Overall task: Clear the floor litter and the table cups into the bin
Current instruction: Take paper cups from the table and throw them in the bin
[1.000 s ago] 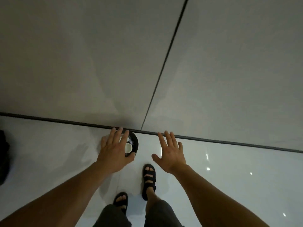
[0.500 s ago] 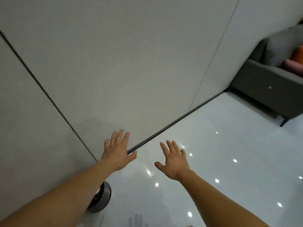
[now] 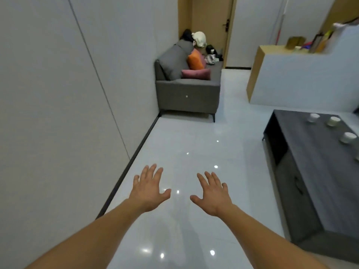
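Sofa (image 3: 187,94): grey, against the left wall.
Cushions (image 3: 195,60): orange above pink, on the sofa.
Door (image 3: 209,26): wooden, behind the sofa.
Counter (image 3: 291,74): white, cluttered top, right.

Three white cups (image 3: 334,121) (set well apart) stand on the dark grey table (image 3: 320,171).

Both bare forearms reach forward from the bottom corners and draw closer toward the hands. The left hand (image 3: 148,192) is held palm down, fingers straight and slightly spread, thumb pointing inward. The right hand (image 3: 212,195) mirrors it, palm down, fingers spread, thumb angled toward the left hand. Neither hand holds or touches anything; the two hands stay apart, side by side.
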A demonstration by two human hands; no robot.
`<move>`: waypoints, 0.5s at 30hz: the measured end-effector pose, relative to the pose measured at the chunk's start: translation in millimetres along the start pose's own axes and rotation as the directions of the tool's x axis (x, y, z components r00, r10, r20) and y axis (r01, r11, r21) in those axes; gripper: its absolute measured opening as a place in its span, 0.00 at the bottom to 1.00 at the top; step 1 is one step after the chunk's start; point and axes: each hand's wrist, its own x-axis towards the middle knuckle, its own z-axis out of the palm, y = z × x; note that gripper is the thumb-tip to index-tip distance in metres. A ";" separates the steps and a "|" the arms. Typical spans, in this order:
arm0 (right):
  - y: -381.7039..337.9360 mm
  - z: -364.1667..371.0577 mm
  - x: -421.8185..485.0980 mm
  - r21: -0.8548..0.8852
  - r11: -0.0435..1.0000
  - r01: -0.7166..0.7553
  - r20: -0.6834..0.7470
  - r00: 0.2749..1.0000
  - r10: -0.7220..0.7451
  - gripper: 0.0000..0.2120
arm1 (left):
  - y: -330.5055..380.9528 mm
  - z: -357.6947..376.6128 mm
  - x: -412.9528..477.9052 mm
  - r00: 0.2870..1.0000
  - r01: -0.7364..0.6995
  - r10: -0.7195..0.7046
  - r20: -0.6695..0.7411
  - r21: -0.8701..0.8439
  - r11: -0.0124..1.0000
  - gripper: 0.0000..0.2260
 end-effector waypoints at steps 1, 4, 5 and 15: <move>22.0 -7.0 -1.7 0.015 0.999 -0.042 -0.017 0.999 0.042 0.40 | 22.3 0.7 16.2 0.999 -0.047 0.047 0.007 0.004 0.999 0.37; 84.0 -23.8 -6.8 0.050 0.982 -0.180 -0.045 0.982 0.182 0.40 | 86.4 4.8 65.2 0.983 -0.181 0.180 0.026 0.009 0.983 0.37; 102.5 -28.3 -9.2 0.057 0.972 -0.229 -0.044 0.972 0.232 0.40 | 107.0 6.7 78.8 0.974 -0.225 0.225 0.036 0.006 0.974 0.37; 250.1 -84.4 41.9 0.089 0.832 -0.547 -0.091 0.827 0.554 0.41 | 265.2 18.7 244.5 0.842 -0.528 0.535 0.075 -0.096 0.844 0.37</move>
